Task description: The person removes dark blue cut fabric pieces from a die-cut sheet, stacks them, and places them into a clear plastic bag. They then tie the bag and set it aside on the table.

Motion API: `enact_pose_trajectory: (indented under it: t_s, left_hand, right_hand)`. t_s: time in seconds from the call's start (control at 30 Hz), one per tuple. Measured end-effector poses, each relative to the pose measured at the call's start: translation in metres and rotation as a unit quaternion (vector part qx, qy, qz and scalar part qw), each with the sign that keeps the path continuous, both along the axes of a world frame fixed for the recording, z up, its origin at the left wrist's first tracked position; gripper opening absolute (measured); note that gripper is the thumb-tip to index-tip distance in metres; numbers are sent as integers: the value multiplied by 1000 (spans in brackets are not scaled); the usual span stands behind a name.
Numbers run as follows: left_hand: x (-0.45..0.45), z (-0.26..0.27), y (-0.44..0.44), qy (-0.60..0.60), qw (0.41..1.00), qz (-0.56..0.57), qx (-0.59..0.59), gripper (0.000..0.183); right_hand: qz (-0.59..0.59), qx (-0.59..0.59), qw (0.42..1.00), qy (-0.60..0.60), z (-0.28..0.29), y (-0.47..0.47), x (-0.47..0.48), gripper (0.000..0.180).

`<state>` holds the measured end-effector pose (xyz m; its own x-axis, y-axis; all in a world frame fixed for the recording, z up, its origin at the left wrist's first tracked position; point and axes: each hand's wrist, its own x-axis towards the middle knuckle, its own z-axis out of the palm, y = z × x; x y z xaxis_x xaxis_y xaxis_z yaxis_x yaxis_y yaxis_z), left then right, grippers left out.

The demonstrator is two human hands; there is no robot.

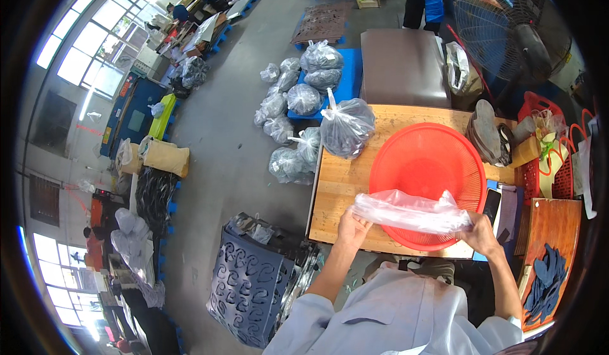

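Both hands stretch a clear plastic bag (pixel 409 214) across the near part of a red plastic basket (pixel 423 150). My left hand (pixel 353 226) grips one end of the bag, and my right hand (pixel 480 235) grips the other. The bag looks gathered into a loose band, with a crumpled tuft on its upper right. Under it the round basket rests on a wooden table (pixel 333 191); I see nothing inside it. Beyond the left hand, a tied clear bag of dark pieces (pixel 349 129) sits at the table's left edge.
Several filled bags (pixel 304 99) stand on the floor and a blue pallet (pixel 350 69). Dark flat pieces (pixel 483 129), a phone (pixel 492 204) and a clipboard (pixel 508 207) lie right of the basket. Punched dark sheets (pixel 252 279) stand lower left. A floor fan (pixel 528 46) is upper right.
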<state>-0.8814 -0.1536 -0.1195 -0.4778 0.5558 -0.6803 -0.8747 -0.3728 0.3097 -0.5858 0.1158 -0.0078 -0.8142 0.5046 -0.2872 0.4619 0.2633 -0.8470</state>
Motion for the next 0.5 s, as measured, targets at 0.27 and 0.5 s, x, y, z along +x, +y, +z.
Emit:
enact_pose_trajectory:
  t_s: [0.27,0.5]
  left_hand:
    - [27,11,-28,-21,942,-253,221,33]
    - [7,29,5,71,989,11,132,35]
  right_hand:
    - [-371,-474,784,151,-72,42,-7,23]
    - [-328,-628,701,85,-40,-21,24,19]
